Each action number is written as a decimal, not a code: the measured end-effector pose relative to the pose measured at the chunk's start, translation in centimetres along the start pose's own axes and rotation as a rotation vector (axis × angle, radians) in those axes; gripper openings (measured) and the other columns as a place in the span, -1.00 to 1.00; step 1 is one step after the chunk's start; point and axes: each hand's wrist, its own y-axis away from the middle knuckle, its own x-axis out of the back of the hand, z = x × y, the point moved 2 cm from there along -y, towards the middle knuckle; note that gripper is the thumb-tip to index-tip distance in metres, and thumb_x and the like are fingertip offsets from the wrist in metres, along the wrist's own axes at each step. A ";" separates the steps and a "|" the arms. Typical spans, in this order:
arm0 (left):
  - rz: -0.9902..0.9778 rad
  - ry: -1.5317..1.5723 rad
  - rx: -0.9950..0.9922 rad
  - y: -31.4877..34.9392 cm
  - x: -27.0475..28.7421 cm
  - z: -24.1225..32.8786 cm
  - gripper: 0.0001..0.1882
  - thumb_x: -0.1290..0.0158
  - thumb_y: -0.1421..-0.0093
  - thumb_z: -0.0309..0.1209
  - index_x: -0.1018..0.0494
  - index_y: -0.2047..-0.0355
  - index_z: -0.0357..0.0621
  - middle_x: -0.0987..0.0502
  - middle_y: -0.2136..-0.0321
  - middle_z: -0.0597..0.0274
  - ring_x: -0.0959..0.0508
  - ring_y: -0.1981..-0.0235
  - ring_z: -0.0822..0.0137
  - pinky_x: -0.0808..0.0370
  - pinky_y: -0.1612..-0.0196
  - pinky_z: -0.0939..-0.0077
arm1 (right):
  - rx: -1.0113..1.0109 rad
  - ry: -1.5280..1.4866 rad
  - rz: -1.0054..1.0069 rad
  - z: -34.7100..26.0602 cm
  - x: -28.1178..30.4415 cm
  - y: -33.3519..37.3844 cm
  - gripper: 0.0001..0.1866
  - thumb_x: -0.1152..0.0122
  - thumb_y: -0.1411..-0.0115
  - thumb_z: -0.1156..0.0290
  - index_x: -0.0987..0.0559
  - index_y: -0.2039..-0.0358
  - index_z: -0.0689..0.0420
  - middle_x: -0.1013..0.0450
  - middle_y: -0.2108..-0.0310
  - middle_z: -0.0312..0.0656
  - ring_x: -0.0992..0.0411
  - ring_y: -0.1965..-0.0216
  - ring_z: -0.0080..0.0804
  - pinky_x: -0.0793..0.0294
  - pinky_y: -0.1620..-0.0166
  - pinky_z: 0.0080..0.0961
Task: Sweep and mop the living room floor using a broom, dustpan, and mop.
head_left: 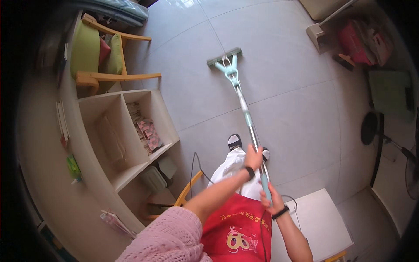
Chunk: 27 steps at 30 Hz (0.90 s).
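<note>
A sponge mop [231,70] with a mint-green head and a metal pole reaches forward over the grey tiled floor [288,78]; its wide head rests on the tiles ahead of me. My left hand [253,157] is wrapped round the metal pole, just in front of my shoes. Closer to my body, my right hand [273,199] grips the mint-green handle near the pole's upper end. Both wrists wear dark bands. Below my hands are my red apron [235,227], white trousers and dark sandals.
At left stand a wooden armchair [118,76] with green cushions and an open cream shelf unit [131,174] holding papers. A white table [323,214] is close on my right. Farther right are a pink bag [355,41], a brush [345,61] and a fan [410,170]. A dark cable [194,168] loops beside me.
</note>
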 end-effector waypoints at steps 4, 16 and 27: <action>0.081 -0.099 -0.271 -13.7 9.0 4.9 -0.62 0.06 -0.01 -0.36 -0.03 0.27 -0.25 -0.42 0.49 -0.21 -0.48 0.45 -0.10 -0.42 0.42 0.15 | -0.078 -0.003 -0.153 -3.8 -9.9 -10.7 -0.64 0.23 -0.22 0.02 -0.28 0.11 -0.03 -0.14 0.69 -0.40 0.00 0.82 -0.74 0.03 0.79 -0.79; -0.098 -0.057 0.171 -19.0 16.8 4.7 -0.46 0.06 -0.01 -0.33 0.08 0.10 -0.19 -0.41 0.46 0.00 -0.48 0.59 0.02 -0.37 0.61 -0.10 | -0.057 0.191 -0.111 -2.2 -15.8 -16.0 -0.56 0.12 -0.16 -0.03 -0.29 0.13 0.04 -0.08 0.72 -0.42 0.02 0.78 -0.76 0.02 0.75 -0.82; -0.313 0.176 0.273 11.9 -16.2 -9.7 -0.15 0.05 -0.02 -0.39 0.49 -0.04 -0.26 -0.44 0.47 -0.17 -0.52 0.47 0.00 -0.46 0.49 0.16 | -0.272 0.342 0.288 -3.4 11.0 15.7 -0.62 0.23 -0.22 0.02 -0.34 0.41 0.09 -0.14 0.82 -0.44 -0.04 0.87 -0.68 0.00 0.81 -0.76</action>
